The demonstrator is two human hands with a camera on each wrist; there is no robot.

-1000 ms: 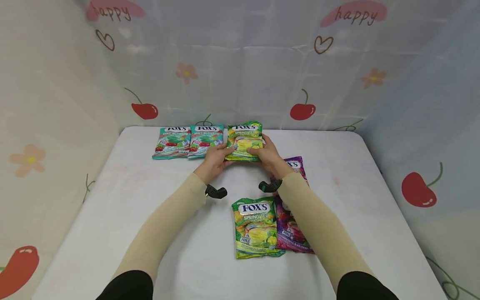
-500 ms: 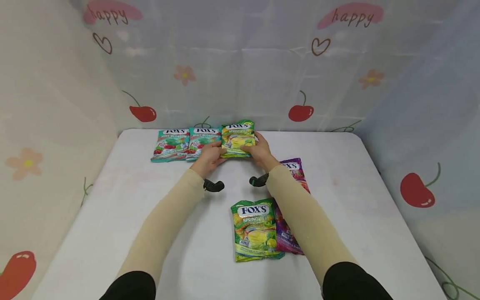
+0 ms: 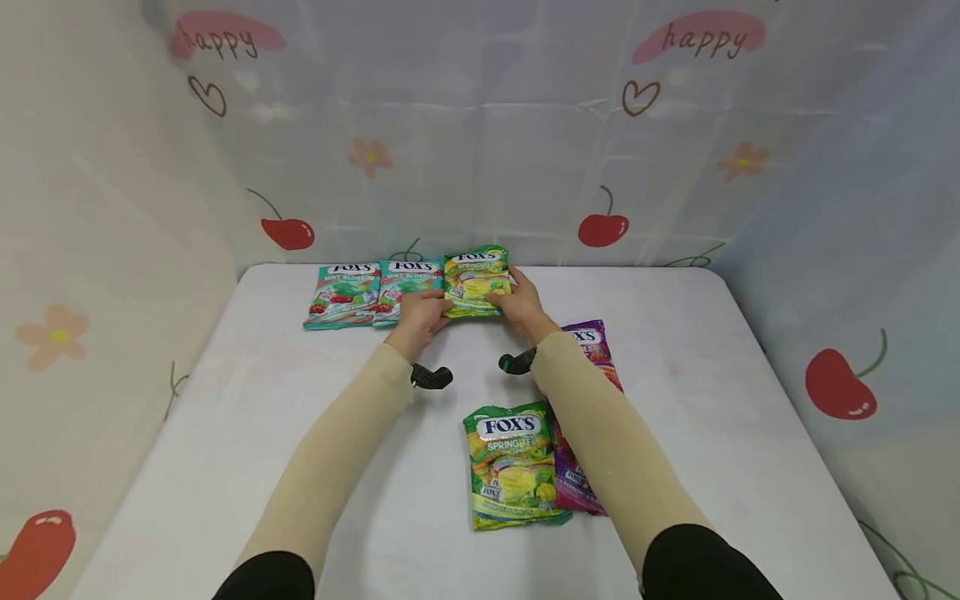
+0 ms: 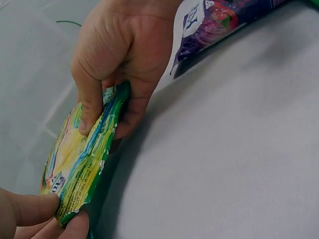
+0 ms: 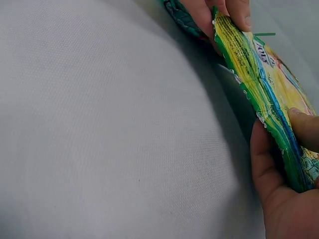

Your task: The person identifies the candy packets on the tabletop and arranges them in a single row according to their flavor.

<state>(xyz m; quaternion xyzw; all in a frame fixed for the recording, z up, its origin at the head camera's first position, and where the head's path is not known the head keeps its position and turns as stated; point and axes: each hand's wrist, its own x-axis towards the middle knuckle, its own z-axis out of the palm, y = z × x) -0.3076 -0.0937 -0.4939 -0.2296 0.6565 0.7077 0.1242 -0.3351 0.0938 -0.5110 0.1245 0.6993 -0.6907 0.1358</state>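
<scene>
Both hands pinch a green and yellow candy bag marked FOX'S Spring Tea (image 3: 477,282) near the back of the table. My left hand (image 3: 422,320) holds its lower left corner, thumb on the printed face. On the opposite side my right hand (image 3: 525,308) grips the edge, thumb in front and fingers behind, as the right wrist view also shows at the bag (image 5: 264,84). Immediately left of it lies a teal Mint Blossom candy bag (image 3: 408,283), partly covered by my left hand. A second teal bag (image 3: 345,293) adjoins that one.
Another Spring Tea bag (image 3: 513,467) lies nearer on the white table (image 3: 405,517), overlapping a purple candy bag (image 3: 573,479). A further purple bag (image 3: 596,346) lies behind that one, partly under my right sleeve. A printed curtain (image 3: 480,167) rises behind the table's back edge.
The held Spring Tea bag has moved left, up against the nearer teal bag, both hands going with it. Over the last half second it has hardly shifted.
</scene>
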